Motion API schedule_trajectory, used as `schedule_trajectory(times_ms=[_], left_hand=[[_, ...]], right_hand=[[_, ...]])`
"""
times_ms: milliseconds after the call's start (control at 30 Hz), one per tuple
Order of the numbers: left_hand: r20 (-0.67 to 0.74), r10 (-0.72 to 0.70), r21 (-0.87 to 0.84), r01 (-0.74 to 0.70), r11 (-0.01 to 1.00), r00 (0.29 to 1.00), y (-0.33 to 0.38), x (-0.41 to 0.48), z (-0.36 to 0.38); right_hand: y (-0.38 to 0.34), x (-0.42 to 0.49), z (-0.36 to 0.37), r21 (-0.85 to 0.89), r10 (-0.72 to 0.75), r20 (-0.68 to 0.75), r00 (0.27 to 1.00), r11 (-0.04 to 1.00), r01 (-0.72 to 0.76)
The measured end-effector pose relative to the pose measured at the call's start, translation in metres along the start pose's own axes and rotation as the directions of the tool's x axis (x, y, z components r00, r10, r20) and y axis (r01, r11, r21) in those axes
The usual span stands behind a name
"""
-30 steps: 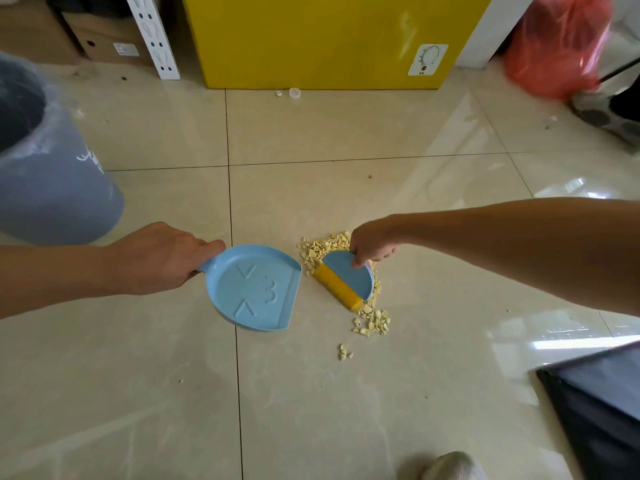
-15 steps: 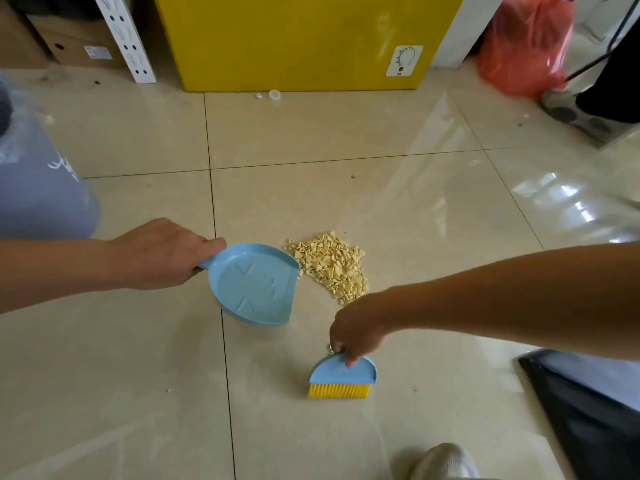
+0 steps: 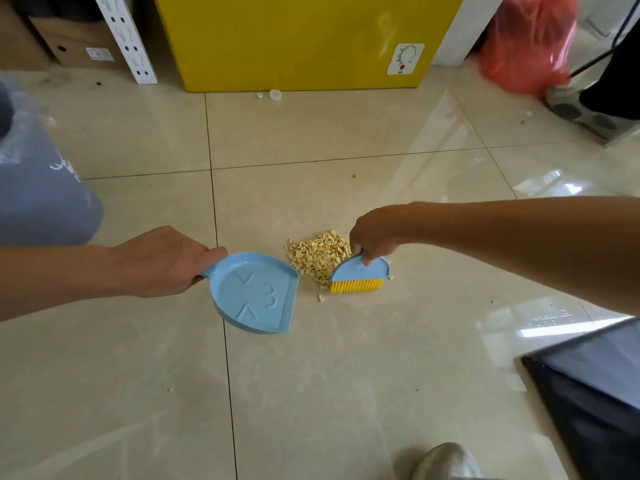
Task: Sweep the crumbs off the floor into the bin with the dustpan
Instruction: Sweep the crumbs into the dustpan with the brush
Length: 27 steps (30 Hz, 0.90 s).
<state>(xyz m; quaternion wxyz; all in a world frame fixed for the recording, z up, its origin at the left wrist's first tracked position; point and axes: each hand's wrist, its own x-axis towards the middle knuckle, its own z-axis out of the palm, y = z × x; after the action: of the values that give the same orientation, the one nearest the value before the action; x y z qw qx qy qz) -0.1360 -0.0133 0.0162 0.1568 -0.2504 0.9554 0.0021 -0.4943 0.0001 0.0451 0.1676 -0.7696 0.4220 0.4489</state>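
Head view: left hand [image 3: 162, 261] w/ grip closed round the handle of the blue dustpan [image 3: 256, 292], pan tilted, open edge facing right, just beside the crumbs [image 3: 317, 254] piled on the tiled floor [image 3: 346, 375]. Right hand [image 3: 375, 237] pinches the small blue brush [image 3: 360, 274], yellow bristles down at the pile's right edge. Grey bin [image 3: 41, 188] far left, well apart from the pile. Yellow cabinet [image 3: 304, 39] behind.
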Motion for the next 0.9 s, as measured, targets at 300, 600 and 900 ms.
schedule_trajectory(times_ms=[300, 600, 900], left_hand=[[0.080, -0.052, 0.062, 0.047, 0.997, 0.995, -0.013, 0.003, -0.005], [0.131, -0.028, -0.007, 0.030, 1.000, 0.991, -0.003, 0.006, -0.006], [0.212, 0.048, -0.038, -0.041, 0.998, 0.976, -0.007, 0.008, -0.001]], right_hand=[[0.028, -0.015, 0.005, 0.421, -0.054, 0.074, 0.996, 0.907, 0.018], [-0.033, 0.022, 0.012, 0.380, -0.075, -0.021, 0.997, 0.922, 0.077], [0.077, -0.008, 0.017, 0.810, -0.018, 0.239, 0.971, 0.555, -0.189]])
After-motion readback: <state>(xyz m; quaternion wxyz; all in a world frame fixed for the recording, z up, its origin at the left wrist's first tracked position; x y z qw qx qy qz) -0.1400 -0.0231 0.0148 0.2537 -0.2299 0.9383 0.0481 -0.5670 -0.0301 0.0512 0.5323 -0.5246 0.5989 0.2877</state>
